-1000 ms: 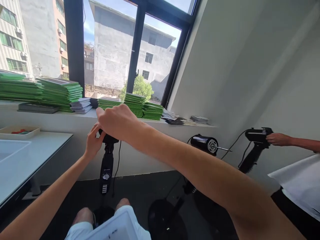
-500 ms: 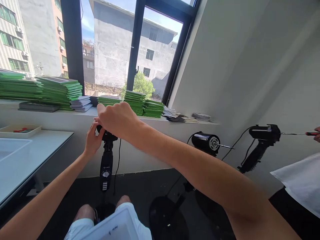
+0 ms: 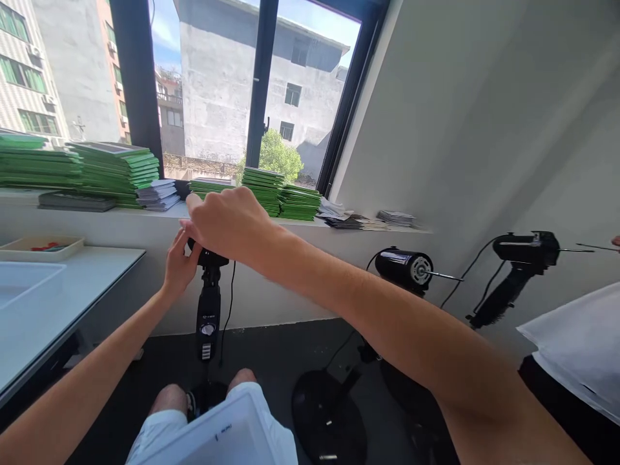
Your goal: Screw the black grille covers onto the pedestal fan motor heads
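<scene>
both hands grip black motor head (image 3: pixel 208 258) atop black fan stand (image 3: pixel 207 316): left hand (image 3: pixel 178 266) on its left side, right hand (image 3: pixel 227 223) curled over top.

Window sill (image 3: pixel 145 216) bearing green booklet stacks (image 3: pixel 116 171), dark floor (image 3: pixel 271 361) under round stand base (image 3: pixel 329 420)

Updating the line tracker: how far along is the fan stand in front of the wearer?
Done: the pole with its control panel stands upright, cord hanging, black motor head on top. In hand: the right hand is closed over that motor head and the left hand touches its side. Left, likely: no blades or guard in sight; the neighbouring motor shows a bare shaft.
</scene>
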{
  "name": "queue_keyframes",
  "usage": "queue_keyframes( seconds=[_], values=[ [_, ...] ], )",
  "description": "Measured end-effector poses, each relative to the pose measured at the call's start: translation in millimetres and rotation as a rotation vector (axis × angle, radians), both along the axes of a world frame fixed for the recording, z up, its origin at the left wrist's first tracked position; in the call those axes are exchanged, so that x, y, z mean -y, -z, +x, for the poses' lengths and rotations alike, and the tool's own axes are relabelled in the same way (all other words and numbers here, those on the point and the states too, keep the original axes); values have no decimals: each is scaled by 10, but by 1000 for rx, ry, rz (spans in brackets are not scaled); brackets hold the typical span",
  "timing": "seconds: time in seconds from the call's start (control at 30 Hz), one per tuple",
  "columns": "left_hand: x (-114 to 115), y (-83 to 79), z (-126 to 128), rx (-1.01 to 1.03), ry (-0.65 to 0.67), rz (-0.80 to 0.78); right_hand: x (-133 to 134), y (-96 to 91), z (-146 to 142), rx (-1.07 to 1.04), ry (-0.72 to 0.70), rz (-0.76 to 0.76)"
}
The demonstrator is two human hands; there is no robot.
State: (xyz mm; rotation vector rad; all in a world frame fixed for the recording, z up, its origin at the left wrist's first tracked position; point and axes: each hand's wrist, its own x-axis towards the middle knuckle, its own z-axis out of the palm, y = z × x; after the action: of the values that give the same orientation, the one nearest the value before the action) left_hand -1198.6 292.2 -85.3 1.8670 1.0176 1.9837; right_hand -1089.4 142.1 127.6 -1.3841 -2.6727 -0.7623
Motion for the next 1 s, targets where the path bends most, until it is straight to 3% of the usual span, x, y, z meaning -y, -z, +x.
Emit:
queue_keyframes(
  seconds=[0.27,0.43,0.57,0.77,0.93,1.0],
  values=[
    [38,19,20,5,-20,-2,-78,26,0,-39,1,112],
    [43,-4,3,-10,-8,21,-51,-4,16,6,-62,-29],
    [82,-52,9,-20,-39,29,-51,12,35,31,4,123],
    [44,-105,1,34,-21,-13,-79,-14,29,61,65,147],
    [-27,-101,5,24,44,78,-107,-77,-9,85,27,4],
    [-66,-91,18,25,47,103,-119,-87,-30,138,74,63]
  ],
)
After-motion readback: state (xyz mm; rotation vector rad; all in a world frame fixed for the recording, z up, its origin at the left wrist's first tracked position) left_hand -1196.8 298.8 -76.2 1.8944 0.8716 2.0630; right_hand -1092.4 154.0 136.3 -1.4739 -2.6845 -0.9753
